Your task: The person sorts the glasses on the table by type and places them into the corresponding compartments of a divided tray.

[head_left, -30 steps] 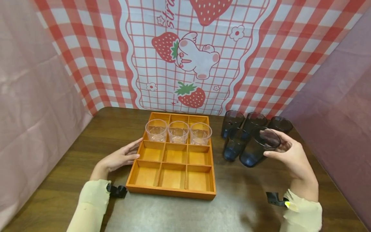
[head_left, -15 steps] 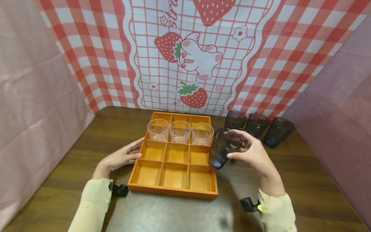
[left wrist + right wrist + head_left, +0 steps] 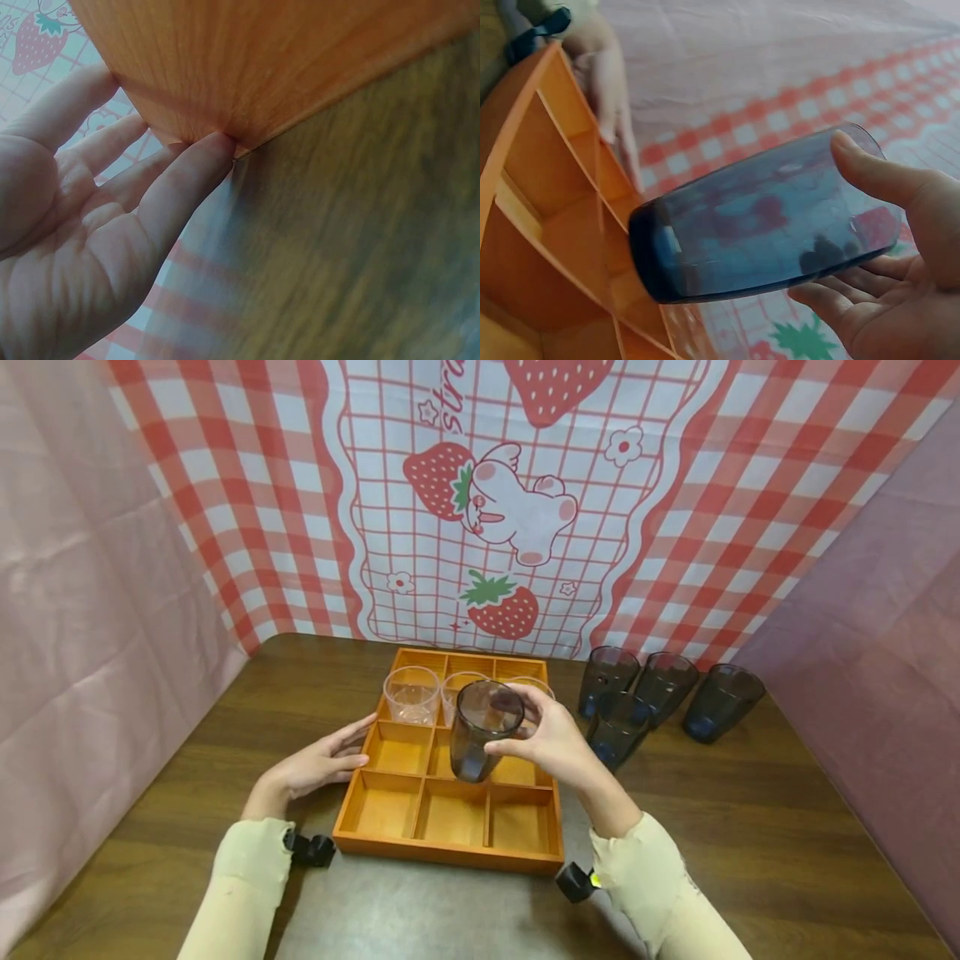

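Note:
A dark tinted drinking glass (image 3: 474,739) hangs tilted over the middle row of a wooden compartment tray (image 3: 450,854). My right hand (image 3: 551,739) grips it near the rim, thumb on one side and fingers on the other, as the right wrist view shows with the glass (image 3: 765,225). Along the tray's far row stand three clear cups (image 3: 412,697); the held glass and hand partly cover two of them. My left hand (image 3: 318,766) touches the tray's left side with its fingers fairly straight; in the left wrist view its fingertips meet the tray wall (image 3: 225,67).
Several more dark glasses (image 3: 617,727) stand on the wooden table (image 3: 787,827) to the right of the tray. A checked strawberry cloth (image 3: 495,610) hangs behind the table, with plain pinkish cloths at both sides.
My right hand has carried the dark glass left, from the group of glasses to over the tray's middle. My left hand stays at the tray's side.

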`<action>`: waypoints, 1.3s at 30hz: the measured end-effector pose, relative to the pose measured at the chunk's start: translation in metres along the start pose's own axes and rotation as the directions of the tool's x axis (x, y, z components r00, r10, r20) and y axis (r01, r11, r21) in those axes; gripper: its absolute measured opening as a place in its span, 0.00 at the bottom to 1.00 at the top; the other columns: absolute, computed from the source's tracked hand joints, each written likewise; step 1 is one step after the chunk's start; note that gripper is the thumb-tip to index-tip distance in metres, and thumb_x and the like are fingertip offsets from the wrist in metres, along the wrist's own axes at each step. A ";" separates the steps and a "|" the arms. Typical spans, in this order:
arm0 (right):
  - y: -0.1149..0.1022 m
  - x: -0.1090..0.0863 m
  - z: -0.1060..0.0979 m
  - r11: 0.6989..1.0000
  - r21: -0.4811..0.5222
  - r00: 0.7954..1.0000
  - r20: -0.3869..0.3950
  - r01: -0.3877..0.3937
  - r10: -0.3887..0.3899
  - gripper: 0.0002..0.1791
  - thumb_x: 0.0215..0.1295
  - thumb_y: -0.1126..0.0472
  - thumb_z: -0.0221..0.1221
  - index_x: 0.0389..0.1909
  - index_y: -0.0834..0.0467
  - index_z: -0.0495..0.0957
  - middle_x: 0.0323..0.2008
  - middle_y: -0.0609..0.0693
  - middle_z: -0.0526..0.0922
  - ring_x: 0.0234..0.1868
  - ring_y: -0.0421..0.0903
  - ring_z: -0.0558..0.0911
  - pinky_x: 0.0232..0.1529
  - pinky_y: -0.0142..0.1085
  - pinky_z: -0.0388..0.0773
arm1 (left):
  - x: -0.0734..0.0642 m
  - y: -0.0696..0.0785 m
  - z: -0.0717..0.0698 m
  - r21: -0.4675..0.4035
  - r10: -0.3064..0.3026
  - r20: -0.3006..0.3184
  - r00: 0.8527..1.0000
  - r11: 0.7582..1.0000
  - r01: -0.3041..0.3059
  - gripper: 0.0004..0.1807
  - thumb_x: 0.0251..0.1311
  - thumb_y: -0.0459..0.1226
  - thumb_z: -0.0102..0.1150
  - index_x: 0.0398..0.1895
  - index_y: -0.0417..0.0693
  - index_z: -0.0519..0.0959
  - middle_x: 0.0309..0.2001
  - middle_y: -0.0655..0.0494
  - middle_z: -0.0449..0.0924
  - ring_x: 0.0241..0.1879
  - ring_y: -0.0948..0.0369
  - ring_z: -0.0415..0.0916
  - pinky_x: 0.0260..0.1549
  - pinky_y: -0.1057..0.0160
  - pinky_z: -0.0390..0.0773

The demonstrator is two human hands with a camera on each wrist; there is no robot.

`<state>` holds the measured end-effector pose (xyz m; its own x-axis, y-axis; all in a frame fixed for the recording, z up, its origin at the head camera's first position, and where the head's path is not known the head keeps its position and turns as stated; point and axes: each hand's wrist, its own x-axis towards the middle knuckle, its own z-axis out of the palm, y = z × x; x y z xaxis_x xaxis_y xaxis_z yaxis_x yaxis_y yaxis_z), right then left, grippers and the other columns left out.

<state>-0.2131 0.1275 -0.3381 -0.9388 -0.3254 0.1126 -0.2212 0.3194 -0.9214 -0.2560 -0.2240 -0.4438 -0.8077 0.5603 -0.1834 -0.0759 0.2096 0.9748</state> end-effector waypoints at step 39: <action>0.002 0.058 0.095 0.991 -0.125 0.998 0.014 -0.055 0.058 0.47 0.46 0.57 0.76 0.68 0.58 0.64 0.63 0.54 0.74 0.64 0.53 0.74 0.65 0.50 0.72 | -0.001 0.002 -0.001 0.032 -0.022 -0.010 1.000 0.999 0.022 0.41 0.71 0.40 0.51 0.79 0.48 0.39 0.78 0.38 0.34 0.75 0.38 0.41 0.68 0.41 0.62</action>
<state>-0.2432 0.0245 -0.3693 -0.9464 -0.3185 0.0543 -0.2002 0.4460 -0.8724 -0.2555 -0.2249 -0.4419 -0.8115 0.5479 -0.2032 -0.0751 0.2471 0.9661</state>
